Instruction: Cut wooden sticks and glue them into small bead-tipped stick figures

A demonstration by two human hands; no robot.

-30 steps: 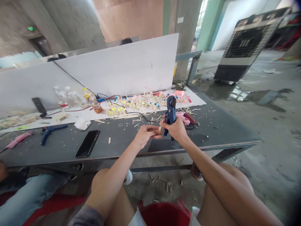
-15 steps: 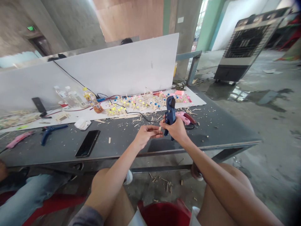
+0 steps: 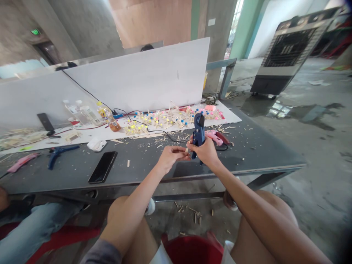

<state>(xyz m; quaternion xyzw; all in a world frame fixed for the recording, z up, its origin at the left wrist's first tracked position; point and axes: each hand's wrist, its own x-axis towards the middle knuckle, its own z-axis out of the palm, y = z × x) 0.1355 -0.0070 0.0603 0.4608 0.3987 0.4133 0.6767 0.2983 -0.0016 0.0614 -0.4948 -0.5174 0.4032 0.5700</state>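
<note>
My right hand [image 3: 205,152] grips a blue cutter tool [image 3: 198,132], held upright above the near edge of the dark table [image 3: 143,168]. My left hand [image 3: 170,157] pinches a short wooden stick [image 3: 187,149] between its fingertips, right beside the tool's lower jaw. The two hands touch at the stick. Both forearms reach forward from my knees.
A black phone [image 3: 102,167], a white case [image 3: 96,144], a blue tool [image 3: 59,151] and a pink tool [image 3: 21,162] lie to the left. Pink glue gun [image 3: 214,136], stick-and-ball models [image 3: 162,121], bottles [image 3: 90,115] and a white board [image 3: 137,79] stand behind. A red bucket [image 3: 192,249] sits between my legs. Another person's leg [image 3: 30,231] is at left.
</note>
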